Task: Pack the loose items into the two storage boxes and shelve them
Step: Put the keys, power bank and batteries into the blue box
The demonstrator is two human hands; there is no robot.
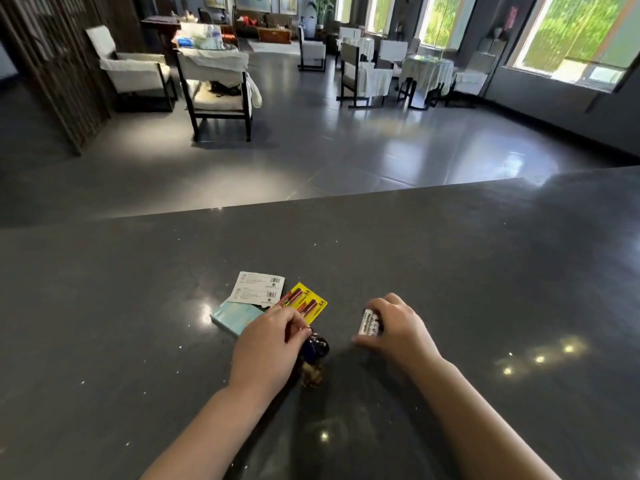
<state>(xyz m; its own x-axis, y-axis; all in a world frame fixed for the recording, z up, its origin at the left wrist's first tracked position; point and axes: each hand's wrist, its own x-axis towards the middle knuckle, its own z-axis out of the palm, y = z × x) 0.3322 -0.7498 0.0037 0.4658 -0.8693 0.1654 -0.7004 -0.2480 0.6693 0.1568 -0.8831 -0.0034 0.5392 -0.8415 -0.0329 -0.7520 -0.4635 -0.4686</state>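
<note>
Batteries (370, 323), a small shrink-wrapped white bundle on the dark table (485, 271), sit gripped in the right hand's (394, 329) curled fingers, likely dense and slick, while the left hand (268, 344) pinches a dark crinkly wrapped item (315, 348) beside the yellow AA card (306, 303).

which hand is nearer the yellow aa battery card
Left. The left hand has its fingertips at the yellow AA battery card's near edge; the right hand, gripping white batteries, sits apart to its right.
</note>
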